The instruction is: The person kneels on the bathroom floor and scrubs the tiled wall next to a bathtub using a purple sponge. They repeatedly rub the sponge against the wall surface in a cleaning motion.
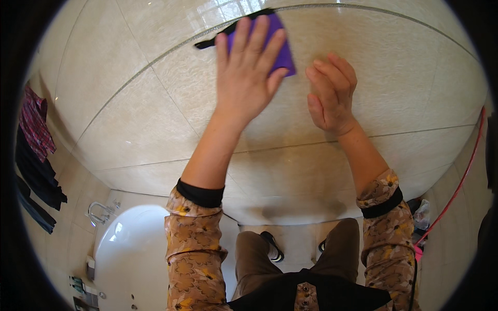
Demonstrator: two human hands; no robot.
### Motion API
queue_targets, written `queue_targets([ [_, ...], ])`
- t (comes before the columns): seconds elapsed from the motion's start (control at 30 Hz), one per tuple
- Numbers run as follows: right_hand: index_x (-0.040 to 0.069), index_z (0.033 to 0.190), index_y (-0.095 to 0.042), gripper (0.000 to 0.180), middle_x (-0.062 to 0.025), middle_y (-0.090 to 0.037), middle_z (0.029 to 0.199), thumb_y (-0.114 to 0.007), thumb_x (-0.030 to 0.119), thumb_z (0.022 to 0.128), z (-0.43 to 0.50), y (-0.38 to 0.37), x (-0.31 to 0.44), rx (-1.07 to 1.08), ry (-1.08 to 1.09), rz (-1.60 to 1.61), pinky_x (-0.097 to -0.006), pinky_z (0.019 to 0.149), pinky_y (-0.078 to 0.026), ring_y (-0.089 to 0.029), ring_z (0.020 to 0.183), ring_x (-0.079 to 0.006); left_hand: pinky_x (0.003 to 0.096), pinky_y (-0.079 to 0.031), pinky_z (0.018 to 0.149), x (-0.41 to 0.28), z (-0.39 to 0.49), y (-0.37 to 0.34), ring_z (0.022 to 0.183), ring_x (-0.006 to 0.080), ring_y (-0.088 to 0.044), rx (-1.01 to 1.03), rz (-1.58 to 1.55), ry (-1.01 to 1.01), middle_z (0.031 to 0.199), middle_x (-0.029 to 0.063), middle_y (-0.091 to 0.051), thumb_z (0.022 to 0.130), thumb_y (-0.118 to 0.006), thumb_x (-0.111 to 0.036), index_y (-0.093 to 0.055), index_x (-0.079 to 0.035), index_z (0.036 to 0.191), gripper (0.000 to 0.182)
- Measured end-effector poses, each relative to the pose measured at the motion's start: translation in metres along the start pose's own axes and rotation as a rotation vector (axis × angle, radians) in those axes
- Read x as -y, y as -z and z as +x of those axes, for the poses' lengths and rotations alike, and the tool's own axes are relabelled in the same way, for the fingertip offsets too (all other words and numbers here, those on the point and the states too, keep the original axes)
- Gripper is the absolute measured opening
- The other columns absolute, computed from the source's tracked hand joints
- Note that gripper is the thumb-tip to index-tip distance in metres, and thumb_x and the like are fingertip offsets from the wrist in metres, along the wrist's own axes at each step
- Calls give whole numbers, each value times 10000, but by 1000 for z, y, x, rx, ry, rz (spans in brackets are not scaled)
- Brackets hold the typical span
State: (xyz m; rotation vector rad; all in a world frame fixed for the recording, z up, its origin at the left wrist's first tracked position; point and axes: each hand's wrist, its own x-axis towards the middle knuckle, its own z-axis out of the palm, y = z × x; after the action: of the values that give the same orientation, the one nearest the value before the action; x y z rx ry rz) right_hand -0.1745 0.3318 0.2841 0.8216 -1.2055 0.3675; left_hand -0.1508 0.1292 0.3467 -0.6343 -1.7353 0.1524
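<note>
My left hand (pixel 247 70) lies flat with its fingers spread on a purple cloth (pixel 286 58), pressing it against the beige tiled wall (pixel 389 77). The cloth has a black part along its far edge, with a narrow black end sticking out to the left. It covers part of a grey grout line. My right hand (pixel 332 91) is to the right of the cloth, apart from it, with its fingers curled loosely and nothing visible in them. Whether it touches the tiles cannot be told.
A white bathtub (pixel 136 252) with a chrome faucet (pixel 99 213) is at lower left. Clothes (pixel 37 120) hang at the far left. A red hose (pixel 461 184) runs down the right side, near a clear plastic bag (pixel 422 214). Small bottles (pixel 77 284) stand at lower left.
</note>
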Motion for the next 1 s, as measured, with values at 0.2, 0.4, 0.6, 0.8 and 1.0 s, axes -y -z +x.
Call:
queue_targets([
  [0.2, 140, 1298, -634, 384, -60, -560, 1338, -560, 275, 946, -10, -2, -3, -15, -1, 53, -469, 1069, -393, -464, 1291, -319, 583, -169, 1191, -45, -50, -23, 1510, 311, -262, 113, -41, -47, 1608, 67, -363, 867, -676, -445, -504, -220, 1475, 670],
  [0.4, 175, 1317, -623, 404, -23, -544, 1359, -565, 304, 938, -10, -1, 0, 7, 12, 37, -475, 1077, -384, -482, 1291, -288, 650, -71, 1181, 26, -149, -3, 1524, 444, -158, 100, 50, 117, 1637, 200, -258, 968, -552, -478, -428, -151, 1524, 657],
  [0.6, 174, 1304, -637, 376, -36, -565, 1337, -542, 288, 959, 2, -2, 1, -50, -16, 64, -466, 1084, -382, -485, 1299, -285, 668, 9, 1171, 59, -142, 4, 1525, 488, -69, -37, 76, 295, 1641, 292, -148, 1037, -416, -443, -279, -44, 1577, 686],
  [0.8, 142, 1291, -643, 366, -52, -575, 1318, -529, 271, 967, 0, -2, 0, -33, 7, 58, -460, 1071, -389, -495, 1273, -295, 679, -33, 1179, -35, -95, -23, 1535, 433, -126, 204, -32, 103, 1655, 182, -225, 896, -650, -411, -384, -150, 1551, 754],
  [1.0, 76, 1266, -642, 369, -95, -574, 1303, -544, 240, 950, -11, -5, -10, -95, -103, 154, -466, 1055, -387, -500, 1241, -339, 557, -213, 1181, -104, -86, -56, 1505, 242, -283, 141, -38, -50, 1578, 16, -403, 847, -691, -486, -521, -208, 1436, 673],
])
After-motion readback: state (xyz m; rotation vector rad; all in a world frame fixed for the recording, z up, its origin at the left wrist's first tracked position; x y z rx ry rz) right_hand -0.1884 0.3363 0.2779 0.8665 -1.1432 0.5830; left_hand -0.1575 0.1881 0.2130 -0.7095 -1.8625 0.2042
